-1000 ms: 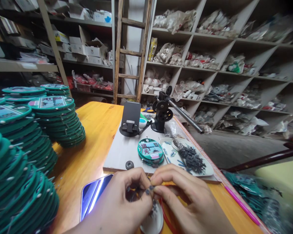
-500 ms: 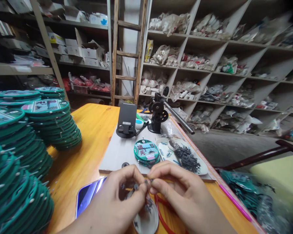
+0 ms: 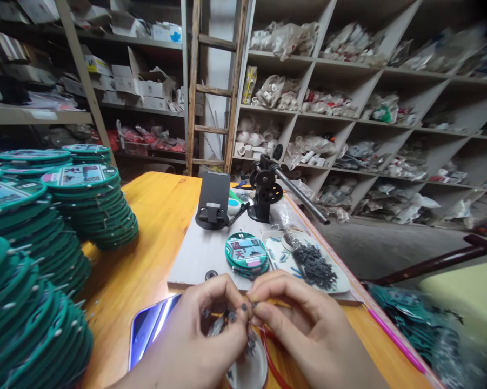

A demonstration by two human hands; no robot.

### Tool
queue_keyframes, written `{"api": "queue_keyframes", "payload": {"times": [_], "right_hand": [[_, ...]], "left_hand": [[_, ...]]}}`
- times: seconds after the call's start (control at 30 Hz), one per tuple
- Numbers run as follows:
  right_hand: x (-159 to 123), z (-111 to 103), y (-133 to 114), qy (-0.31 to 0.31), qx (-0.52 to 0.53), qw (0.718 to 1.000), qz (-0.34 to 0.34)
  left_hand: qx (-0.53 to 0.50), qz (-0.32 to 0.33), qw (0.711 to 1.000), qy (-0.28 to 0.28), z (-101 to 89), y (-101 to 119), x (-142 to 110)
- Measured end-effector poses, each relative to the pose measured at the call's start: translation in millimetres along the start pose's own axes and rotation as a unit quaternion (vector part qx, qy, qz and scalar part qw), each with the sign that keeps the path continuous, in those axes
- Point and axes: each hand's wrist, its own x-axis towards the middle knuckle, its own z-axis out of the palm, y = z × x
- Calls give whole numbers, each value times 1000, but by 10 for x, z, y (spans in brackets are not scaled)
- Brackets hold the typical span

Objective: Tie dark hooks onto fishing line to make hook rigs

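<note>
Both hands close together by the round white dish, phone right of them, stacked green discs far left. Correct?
No: the phone lies left of the left hand and right hand, as the head view shows. The rest stands: they are close together by the round white dish, stacked green discs far left.

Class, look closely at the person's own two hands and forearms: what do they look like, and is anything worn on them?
The left hand and right hand are both ungloved. No sleeve, watch or bracelet shows on the visible wrists, and no ring or marking can be made out.
</note>
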Motion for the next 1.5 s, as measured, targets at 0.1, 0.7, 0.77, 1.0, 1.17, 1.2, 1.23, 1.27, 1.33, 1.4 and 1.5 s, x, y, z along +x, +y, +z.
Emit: {"api": "queue_keyframes", "payload": {"times": [0.1, 0.7, 0.77, 1.0, 1.17, 1.2, 1.23, 1.27, 1.33, 1.4, 1.5], "right_hand": [[1, -2, 36, -6, -6, 1000, -19], [6, -151, -87, 33, -170, 985, -3], [-21, -154, -91, -17, -285, 958, -41], [-68, -18, 13, -125, -441, 887, -56], [-30, 40, 66, -153, -455, 876, -43], [-28, 48, 76, -155, -456, 876, -38], [-28, 56, 84, -156, -457, 875, -35], [-31, 64, 92, -158, -460, 873, -38], [-41, 75, 101, -161, -469, 867, -51], [-50, 75, 99, -164, -472, 864, -63], [-49, 44, 80, -146, -439, 884, -62]], "left_hand": [[1, 12, 1000, 1, -7, -12, -7], [-102, 22, 991, 84, -27, 92, 18], [-148, 34, 981, 124, -46, 92, 41], [-211, 30, 965, 156, -50, 67, 57], [-220, 26, 964, 145, -33, 100, 48], [-224, 22, 964, 141, -33, 102, 44], [-229, 19, 964, 137, -35, 101, 39], [-233, 16, 963, 134, -38, 96, 34], [-235, 12, 964, 124, -47, 76, 31], [-234, 15, 965, 117, -55, 49, 39], [-239, 20, 964, 118, -55, 14, 63]]}}
